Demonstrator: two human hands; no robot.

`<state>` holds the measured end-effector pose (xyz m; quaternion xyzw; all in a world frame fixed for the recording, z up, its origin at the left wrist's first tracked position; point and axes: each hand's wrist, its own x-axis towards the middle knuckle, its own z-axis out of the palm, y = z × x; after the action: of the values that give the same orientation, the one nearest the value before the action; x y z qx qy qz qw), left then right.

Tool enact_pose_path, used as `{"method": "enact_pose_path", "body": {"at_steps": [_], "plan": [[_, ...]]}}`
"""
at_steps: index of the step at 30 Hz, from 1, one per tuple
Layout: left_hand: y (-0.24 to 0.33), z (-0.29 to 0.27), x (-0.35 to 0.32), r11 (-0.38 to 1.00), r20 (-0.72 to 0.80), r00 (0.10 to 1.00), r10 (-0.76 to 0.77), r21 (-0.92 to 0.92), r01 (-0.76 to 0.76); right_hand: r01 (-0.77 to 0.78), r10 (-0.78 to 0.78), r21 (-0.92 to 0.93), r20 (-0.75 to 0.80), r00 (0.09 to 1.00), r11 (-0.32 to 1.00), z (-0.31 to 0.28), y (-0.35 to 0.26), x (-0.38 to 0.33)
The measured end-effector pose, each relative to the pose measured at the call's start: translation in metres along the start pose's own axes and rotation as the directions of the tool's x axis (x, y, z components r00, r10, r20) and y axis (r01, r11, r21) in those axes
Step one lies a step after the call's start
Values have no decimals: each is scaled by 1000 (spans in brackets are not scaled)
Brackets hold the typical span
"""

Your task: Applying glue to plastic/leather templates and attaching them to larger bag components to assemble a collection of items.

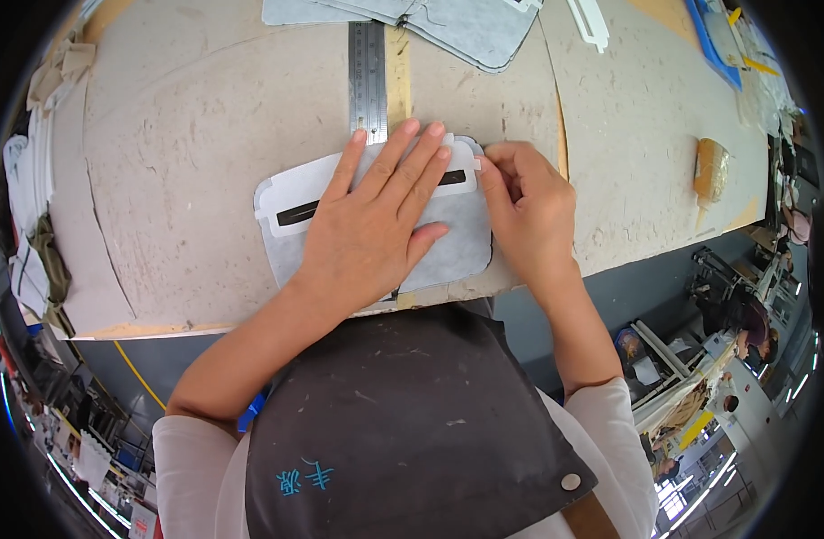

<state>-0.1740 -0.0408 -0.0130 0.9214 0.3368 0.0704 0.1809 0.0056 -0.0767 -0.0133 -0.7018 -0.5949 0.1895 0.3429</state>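
A light grey rounded panel (290,258), seemingly fabric-like, lies at the table's front edge. Across its upper part runs a white slotted strip (266,222) with a long dark opening, its middle covered by my hand. My left hand (362,216) rests flat over panel and strip, fingers stretched toward the far edge, thumb out to the right. At the strip's right end my right hand (530,202) pinches thumb and forefinger at a small white tab. The other fingers of that hand are curled in.
A steel ruler (368,81) lies on the table (205,108) beyond the panel, beside a tan tape strip (398,72). More grey panels (484,40) are stacked at the far side, near another white strip (590,22). A tape-wrapped block (711,171) sits at right.
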Motion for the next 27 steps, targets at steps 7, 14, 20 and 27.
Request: {"method": "enact_pose_path", "body": {"at_steps": [7,14,20,27], "plan": [[-2,2,-4,998,-86,996,13,-56,-18,-119,113,60,96,989,991,-13,-9,-4],[-3,2,-8,975,-145,974,177,-107,-193,-29,35,-48,130,991,998,-12,-5,-3],[-4,5,-9,966,-162,963,215,-108,-234,-83,79,16,143,987,996,-15,-6,2],[-5,5,-7,957,-188,952,240,-120,-265,-129,116,79,152,982,989,-14,-7,9]]}}
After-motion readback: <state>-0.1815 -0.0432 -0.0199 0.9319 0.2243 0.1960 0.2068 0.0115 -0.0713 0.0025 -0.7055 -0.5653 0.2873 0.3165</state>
